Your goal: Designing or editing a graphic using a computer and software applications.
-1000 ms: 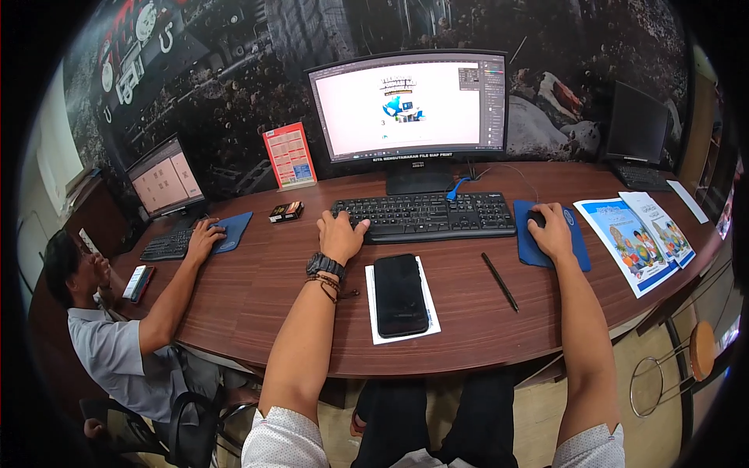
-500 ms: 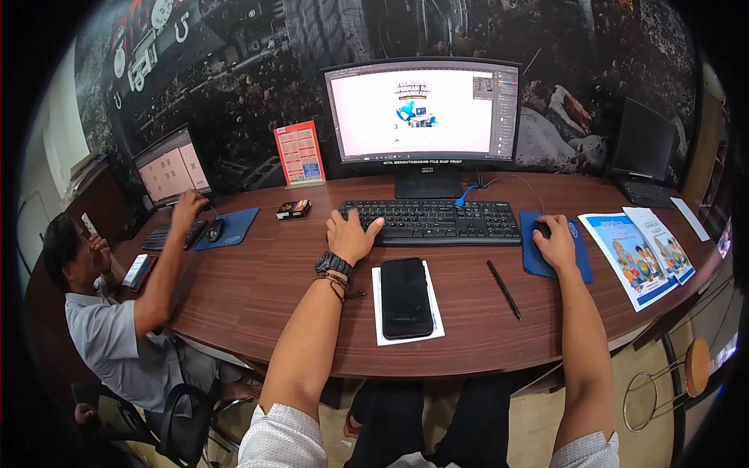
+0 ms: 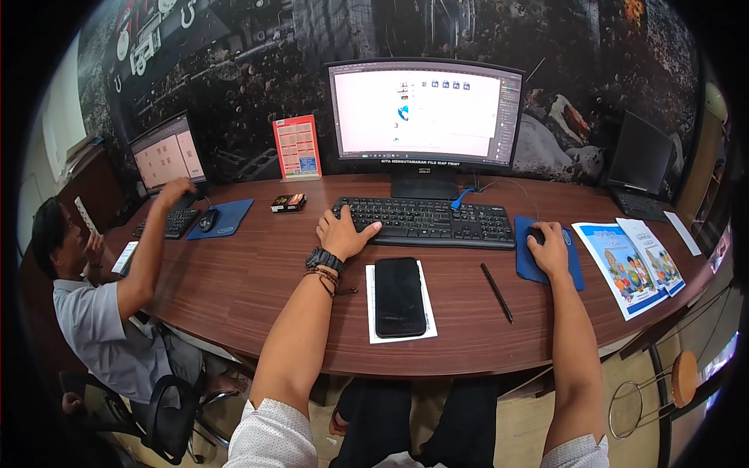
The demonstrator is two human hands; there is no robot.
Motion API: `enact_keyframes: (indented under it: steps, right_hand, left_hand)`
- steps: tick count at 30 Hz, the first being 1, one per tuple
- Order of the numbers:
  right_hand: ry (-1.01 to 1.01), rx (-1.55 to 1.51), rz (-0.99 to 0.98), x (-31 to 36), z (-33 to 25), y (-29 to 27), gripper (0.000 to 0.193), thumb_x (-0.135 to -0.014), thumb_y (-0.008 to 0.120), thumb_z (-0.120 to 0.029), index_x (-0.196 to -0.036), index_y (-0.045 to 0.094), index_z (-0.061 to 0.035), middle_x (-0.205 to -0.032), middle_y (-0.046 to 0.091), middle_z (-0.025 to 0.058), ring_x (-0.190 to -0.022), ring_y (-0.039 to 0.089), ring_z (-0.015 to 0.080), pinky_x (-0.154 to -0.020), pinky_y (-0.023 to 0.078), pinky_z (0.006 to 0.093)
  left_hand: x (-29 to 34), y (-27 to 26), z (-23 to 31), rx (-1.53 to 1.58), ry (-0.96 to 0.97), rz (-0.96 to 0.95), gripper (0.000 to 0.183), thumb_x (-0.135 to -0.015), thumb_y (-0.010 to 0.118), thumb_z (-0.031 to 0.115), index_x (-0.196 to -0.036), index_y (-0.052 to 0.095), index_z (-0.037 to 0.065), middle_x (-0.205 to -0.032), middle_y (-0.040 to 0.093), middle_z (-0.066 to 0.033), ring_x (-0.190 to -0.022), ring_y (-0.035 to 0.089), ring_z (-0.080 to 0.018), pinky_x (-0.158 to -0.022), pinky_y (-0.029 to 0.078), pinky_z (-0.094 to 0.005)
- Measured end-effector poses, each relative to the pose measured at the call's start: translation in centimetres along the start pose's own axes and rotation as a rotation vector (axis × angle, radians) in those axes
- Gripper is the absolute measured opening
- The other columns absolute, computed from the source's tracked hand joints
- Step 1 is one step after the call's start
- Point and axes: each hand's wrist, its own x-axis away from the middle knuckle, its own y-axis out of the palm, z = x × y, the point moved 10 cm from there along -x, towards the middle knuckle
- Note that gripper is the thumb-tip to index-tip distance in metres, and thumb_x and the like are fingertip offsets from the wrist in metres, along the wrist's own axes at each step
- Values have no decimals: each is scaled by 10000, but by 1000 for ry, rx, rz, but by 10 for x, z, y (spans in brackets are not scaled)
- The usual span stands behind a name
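Note:
My left hand (image 3: 343, 232) rests at the left end of the black keyboard (image 3: 437, 228). Its fingers touch the keys and its thumb is stretched out to the right, holding nothing. My right hand (image 3: 551, 251) is wrapped over a dark computer mouse (image 3: 536, 235), mostly hidden under it, on a blue mouse pad (image 3: 568, 274). Behind the keyboard stands a wide monitor (image 3: 445, 129), showing a white page with a cut-off picture and a row of small icons. A black phone (image 3: 401, 298) lies on a white sheet (image 3: 431, 324) below the keyboard, and a dark pen (image 3: 497, 292) lies to its right.
Printed booklets (image 3: 624, 269) lie right of the mouse pad. A small box (image 3: 289, 203) and a red calendar (image 3: 297, 148) stand left of the keyboard. Farther left, a co-worker (image 3: 101, 312) sits at another screen (image 3: 166, 154). A stool (image 3: 683, 379) is at right below the table (image 3: 257, 304).
The picture on my monitor has changed: the illustration is cut off and a row of icons shows. The whole view has shifted slightly. My hands stay at keyboard and mouse; the co-worker's raised hand moved.

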Motion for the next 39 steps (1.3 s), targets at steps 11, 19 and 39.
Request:
enact_keyframes:
  steps: [11, 19, 39]
  right_hand:
    - [0, -10, -9, 1, -3, 0, 372, -806, 669, -252, -1151, 659, -113, -1222, 548, 143, -1166, 542, 360, -965, 460, 428]
    - [-540, 113, 53, 15, -70, -2, 202, -785, 617, -41, -946, 719, -107, -1219, 541, 161, -1248, 458, 375, -1112, 299, 551]
    - [-535, 196, 11, 19, -79, 13, 170, -832, 566, -25, -948, 659, -108, -1204, 532, 124, -1284, 429, 342, -1142, 220, 620]
  left_hand:
    - [-2, 9, -4, -25, -5, -42, 1064, -722, 676, 744, -1410, 403, -20, -1334, 405, -326, -1276, 364, -477, -1090, 250, -557]
    - [-2, 6, -2, -30, -19, -77, 1081, -720, 670, 749, -1429, 394, -18, -1376, 391, -336, -1308, 345, -488, -1105, 261, -530]
    - [-1, 6, -2, -31, -19, -75, 1082, -723, 669, 746, -1432, 391, -23, -1373, 394, -335, -1314, 342, -492, -1111, 251, -531]
